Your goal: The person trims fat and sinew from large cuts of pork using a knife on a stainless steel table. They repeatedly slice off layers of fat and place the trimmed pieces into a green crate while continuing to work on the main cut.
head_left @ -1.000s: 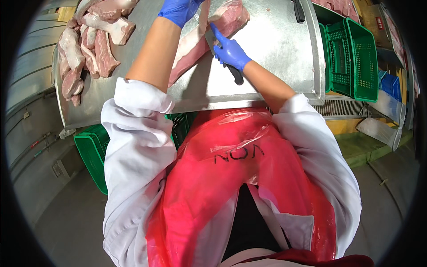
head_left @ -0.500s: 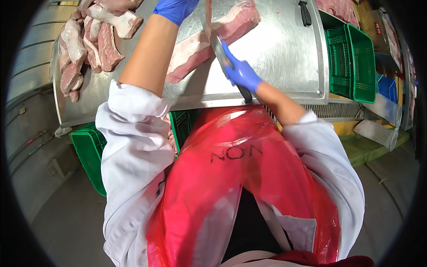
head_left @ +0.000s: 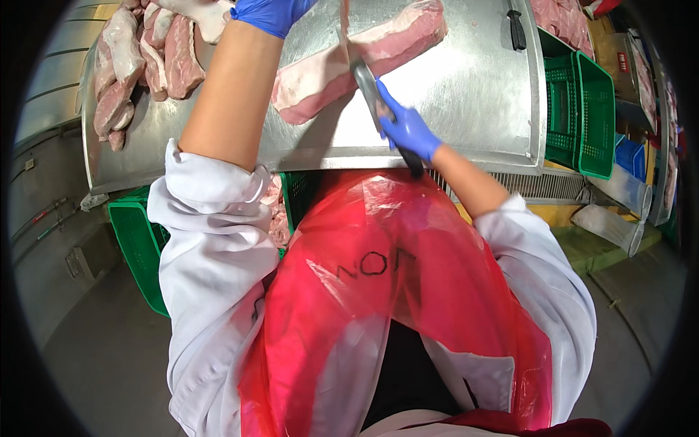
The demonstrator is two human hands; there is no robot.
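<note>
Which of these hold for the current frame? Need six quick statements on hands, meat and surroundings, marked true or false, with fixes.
1. The right hand holds a knife. True.
2. The left hand is entirely in view. False: the picture's top edge cuts it off.
3. The long piece of meat lies on the metal table. True.
4. The meat pile is at the table's right side. False: it is at the left.
5. The apron is blue. False: it is red.
6. A green crate is right of the table. True.
</note>
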